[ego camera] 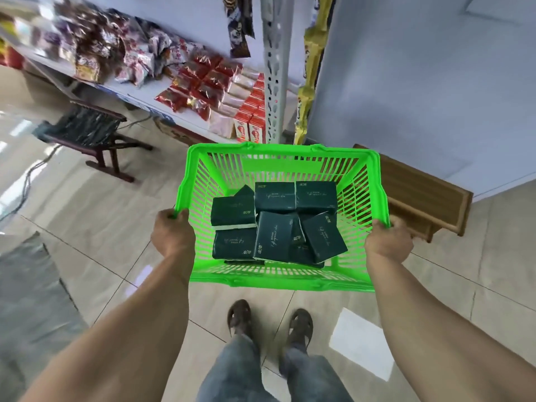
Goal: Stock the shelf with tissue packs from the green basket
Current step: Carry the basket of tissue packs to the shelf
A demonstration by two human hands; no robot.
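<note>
The shelf (139,94), crowded with snack bags and red packs, lay ahead to the left, so the step in hand looked like carrying, with no tissue pack shelved yet. The green basket (278,281) hung above the floor, left hand (173,234) and right hand (388,241) each with its grip clamped on a side rim. Next it likely needed setting down near a free stretch (none showed), clear of the dark stool (95,134) and wooden bench (420,198), the tissue packs (274,236) jumbled inside.

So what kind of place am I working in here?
Most likely a small grocery or convenience shop: a shelf stocked with red snack packets, a green basket of tissue packs gripped by both hands, and a tiled floor.
</note>
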